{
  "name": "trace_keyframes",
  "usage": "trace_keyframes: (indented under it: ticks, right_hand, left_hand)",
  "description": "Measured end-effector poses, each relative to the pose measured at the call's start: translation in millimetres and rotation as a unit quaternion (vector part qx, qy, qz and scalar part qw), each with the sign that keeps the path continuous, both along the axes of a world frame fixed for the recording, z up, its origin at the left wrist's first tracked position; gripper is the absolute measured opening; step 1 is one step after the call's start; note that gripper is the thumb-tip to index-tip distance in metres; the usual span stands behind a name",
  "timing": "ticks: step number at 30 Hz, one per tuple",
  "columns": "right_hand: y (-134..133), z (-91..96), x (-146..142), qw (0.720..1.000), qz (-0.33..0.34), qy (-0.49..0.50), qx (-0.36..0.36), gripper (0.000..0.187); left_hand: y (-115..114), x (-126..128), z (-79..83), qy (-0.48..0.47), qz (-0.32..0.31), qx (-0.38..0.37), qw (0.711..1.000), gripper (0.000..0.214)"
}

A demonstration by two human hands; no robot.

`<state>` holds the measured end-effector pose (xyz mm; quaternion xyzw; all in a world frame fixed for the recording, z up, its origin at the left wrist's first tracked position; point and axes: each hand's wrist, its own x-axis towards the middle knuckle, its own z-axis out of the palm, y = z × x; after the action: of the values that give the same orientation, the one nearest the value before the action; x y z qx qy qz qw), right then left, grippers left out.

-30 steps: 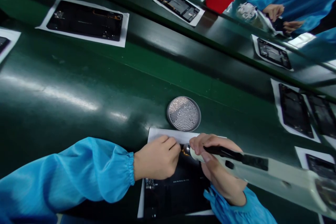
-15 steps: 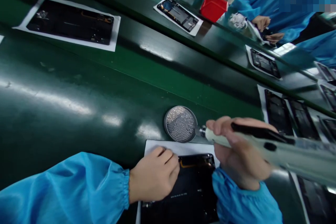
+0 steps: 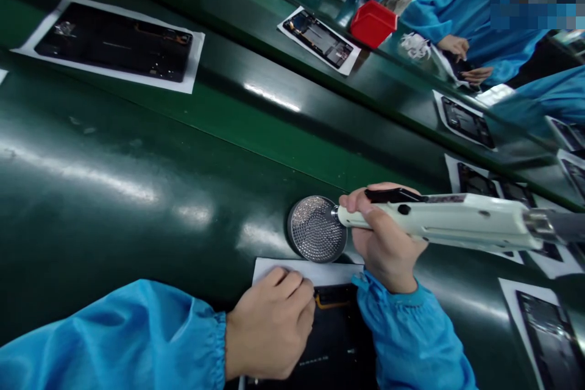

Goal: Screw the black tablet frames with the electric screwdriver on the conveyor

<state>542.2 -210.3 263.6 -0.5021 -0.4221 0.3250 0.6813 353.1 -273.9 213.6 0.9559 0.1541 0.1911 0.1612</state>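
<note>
My right hand (image 3: 384,237) grips a white electric screwdriver (image 3: 448,222) with a black lever on top. Its tip rests over the right rim of a round metal screw dish (image 3: 315,228) with a dimpled floor. My left hand (image 3: 272,323) is curled, fingers pressed down on the top left corner of a black opened device (image 3: 336,341). That device lies on a white sheet (image 3: 301,268) at the near edge of the green conveyor belt, partly hidden by both sleeves.
More opened devices on white sheets lie along the belt: one far left (image 3: 114,42), one at the back (image 3: 320,39), several at the right (image 3: 466,122). A red bin (image 3: 372,23) stands at the back. Other people in blue sleeves work across the line (image 3: 457,46).
My right hand lifted the screwdriver off the black device and swung it up to the screw dish. The left hand stayed pressed on the device. The view tilted slightly.
</note>
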Motion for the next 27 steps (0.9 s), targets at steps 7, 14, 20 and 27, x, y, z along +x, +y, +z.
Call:
trace_keyframes:
  ticks: [7, 14, 20, 27]
  right_hand:
    - [3.8, -5.9, 2.4, 1.000, -0.006, 0.009, 0.000, 0.021]
    - [3.1, -5.9, 1.5, 1.000, -0.006, 0.001, -0.009, 0.021]
    - [2.5, -5.7, 3.4, 1.000, -0.001, -0.005, -0.009, 0.019]
    - [4.2, -7.5, 2.0, 1.000, 0.001, 0.009, -0.012, 0.018]
  left_hand:
    - [-1.6, -1.9, -0.8, 0.000, -0.007, 0.012, 1.000, 0.034]
    - [1.1, -1.7, -0.2, 0.002, -0.012, 0.016, 1.000, 0.036]
    - [1.0, -1.9, -1.3, -0.001, -0.014, 0.018, 1.000, 0.037]
    - [1.2, -1.9, -2.3, -0.002, -0.013, 0.016, 1.000, 0.034]
